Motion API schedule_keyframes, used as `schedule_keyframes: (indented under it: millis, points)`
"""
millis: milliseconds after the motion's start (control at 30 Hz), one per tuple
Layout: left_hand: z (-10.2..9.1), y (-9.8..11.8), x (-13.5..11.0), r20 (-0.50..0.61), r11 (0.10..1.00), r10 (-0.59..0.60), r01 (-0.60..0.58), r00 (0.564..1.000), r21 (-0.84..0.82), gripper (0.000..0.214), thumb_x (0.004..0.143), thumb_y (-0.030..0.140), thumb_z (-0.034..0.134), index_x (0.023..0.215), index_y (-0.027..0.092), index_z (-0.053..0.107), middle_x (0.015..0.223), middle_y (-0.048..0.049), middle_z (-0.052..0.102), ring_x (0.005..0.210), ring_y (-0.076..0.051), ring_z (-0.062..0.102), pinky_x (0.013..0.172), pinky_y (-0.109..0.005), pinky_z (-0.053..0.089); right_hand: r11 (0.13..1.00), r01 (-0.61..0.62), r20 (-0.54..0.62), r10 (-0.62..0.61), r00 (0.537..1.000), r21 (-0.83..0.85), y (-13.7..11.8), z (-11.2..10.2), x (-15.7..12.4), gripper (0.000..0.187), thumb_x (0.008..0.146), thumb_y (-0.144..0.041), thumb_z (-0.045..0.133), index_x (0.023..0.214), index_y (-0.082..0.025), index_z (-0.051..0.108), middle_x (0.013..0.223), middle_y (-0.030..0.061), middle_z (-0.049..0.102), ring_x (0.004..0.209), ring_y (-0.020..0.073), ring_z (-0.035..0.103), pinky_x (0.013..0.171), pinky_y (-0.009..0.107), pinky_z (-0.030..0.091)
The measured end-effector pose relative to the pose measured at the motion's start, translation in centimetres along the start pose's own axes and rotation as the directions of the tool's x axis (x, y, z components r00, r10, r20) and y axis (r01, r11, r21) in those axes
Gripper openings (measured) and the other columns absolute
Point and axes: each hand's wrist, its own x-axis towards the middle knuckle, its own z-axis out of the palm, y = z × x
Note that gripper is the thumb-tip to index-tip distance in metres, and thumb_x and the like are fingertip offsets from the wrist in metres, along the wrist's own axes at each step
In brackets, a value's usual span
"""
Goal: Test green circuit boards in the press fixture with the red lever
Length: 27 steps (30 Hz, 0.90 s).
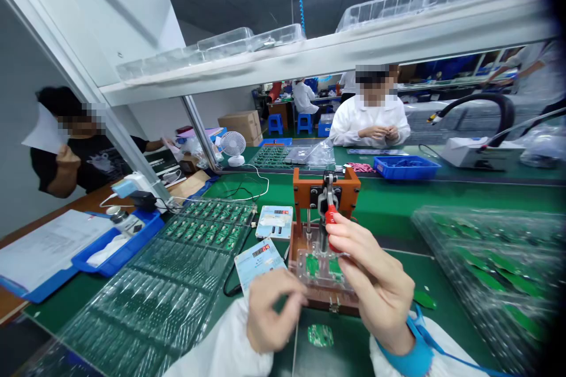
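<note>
My right hand (375, 277) grips the red handle (331, 225) of a toggle clamp on an orange-brown test fixture (325, 179). Under the clamp, a clear plate (325, 268) lies over green circuit boards (312, 265). My left hand (274, 309) is at the fixture's front left corner with its fingers bent; motion blur hides whether anything is between them. A single green circuit board (321, 336) lies on the bench in front of the fixture. Two small boxes with red digit displays, one nearer (260, 262) and one farther (274, 222), stand left of the fixture.
Left is a clear tray (150, 283) with circuit boards in its far rows. Stacked clear trays (486, 271) with green boards stand right; one green board (424, 299) lies beside them. A blue bin (405, 168) and a seated co-worker (371, 121) are across the bench. A shelf (309, 50) spans above.
</note>
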Motion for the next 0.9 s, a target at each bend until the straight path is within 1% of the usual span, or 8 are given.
schedule_keyframes:
  millis: [67,100,200,300,400,667,833,900]
  points:
    - [-2.6,-1.2,3.1,-0.197,0.988,-0.132,0.145,0.971,0.05,0.016,0.099,0.023,0.058,0.086,0.02,0.066,0.067,0.0008,0.067,0.06,-0.014,0.064,0.059,-0.026,0.053,1.0,0.004,0.003,-0.004,1.0,-0.003,0.0,0.0,0.0,0.051,0.093,0.0,0.054,0.132,-0.031,0.068,0.131,-0.0003,0.069,0.131,0.0271,0.06,0.111,0.047,0.051]
    - [-3.9,-2.2,4.7,-0.198,0.972,-0.21,0.225,0.957,0.06,0.015,0.099,0.028,0.059,0.09,0.02,0.067,0.068,0.0002,0.067,0.061,-0.016,0.065,0.058,-0.026,0.053,1.0,0.009,0.007,-0.009,1.0,-0.004,0.1,0.0,0.0,0.052,0.093,0.0,0.054,0.132,-0.031,0.067,0.13,0.0,0.07,0.131,0.0272,0.06,0.111,0.047,0.051]
    - [-6.8,-6.3,8.2,0.159,0.89,-0.362,0.29,0.918,0.352,0.026,0.092,0.039,0.067,0.11,0.02,0.072,0.115,-0.0109,0.072,0.105,-0.029,0.069,0.09,-0.042,0.058,1.0,0.012,0.023,-0.012,1.0,0.002,0.1,0.0,0.1,0.052,0.093,0.001,0.054,0.133,-0.03,0.067,0.13,0.0008,0.069,0.132,0.0269,0.059,0.111,0.047,0.051]
    - [-8.0,-10.2,8.6,0.53,0.778,-0.498,0.083,0.686,0.623,0.085,0.063,0.054,0.091,0.138,0.024,0.063,0.156,-0.0197,0.043,0.146,-0.051,0.031,0.113,-0.071,0.033,1.0,0.015,0.025,-0.015,1.0,0.011,0.1,-0.1,0.1,0.052,0.094,0.0,0.053,0.134,-0.03,0.066,0.133,0.0011,0.068,0.133,0.0261,0.058,0.112,0.045,0.05]
    - [-8.2,-12.6,6.9,0.632,0.724,-0.601,-0.002,0.489,0.69,0.121,0.046,0.07,0.093,0.149,0.023,0.052,0.164,-0.0237,0.025,0.149,-0.056,0.011,0.113,-0.078,0.021,1.0,0.02,0.024,-0.02,1.0,0.007,0.1,-0.1,0.1,0.053,0.094,0.0,0.053,0.135,-0.031,0.065,0.132,0.0009,0.068,0.132,0.0252,0.058,0.112,0.043,0.05]
    - [-8.0,-12.9,6.0,0.64,0.683,-0.675,-0.016,0.366,0.73,0.133,0.049,0.079,0.087,0.158,0.022,0.037,0.167,-0.0221,0.014,0.15,-0.054,0.004,0.115,-0.077,0.016,0.999,0.046,0.012,-0.046,0.999,-0.013,-0.2,0.2,0.1,0.055,0.093,0.003,0.053,0.135,-0.03,0.064,0.132,-0.0013,0.068,0.133,0.0216,0.058,0.113,0.036,0.048]
    - [-7.2,-12.1,6.8,0.609,0.602,-0.768,-0.099,0.201,0.792,0.138,0.057,0.083,0.08,0.164,0.02,0.019,0.169,-0.0181,0.0,0.152,-0.05,-0.007,0.12,-0.071,0.011,0.998,0.06,0.002,-0.06,0.998,-0.024,0.0,0.1,-0.1,0.052,0.093,0.003,0.055,0.134,-0.026,0.065,0.133,0.0009,0.067,0.133,0.023,0.058,0.113,0.038,0.048]
    - [-7.0,-11.9,7.0,0.595,0.585,-0.786,-0.11,0.168,0.804,0.138,0.058,0.082,0.08,0.164,0.021,0.016,0.169,-0.0168,-0.004,0.152,-0.049,-0.01,0.122,-0.067,0.009,0.998,0.059,0.004,-0.059,0.998,-0.027,0.2,0.1,-0.1,0.05,0.093,0.003,0.055,0.134,-0.024,0.065,0.133,0.0021,0.067,0.133,0.0238,0.058,0.113,0.038,0.048]
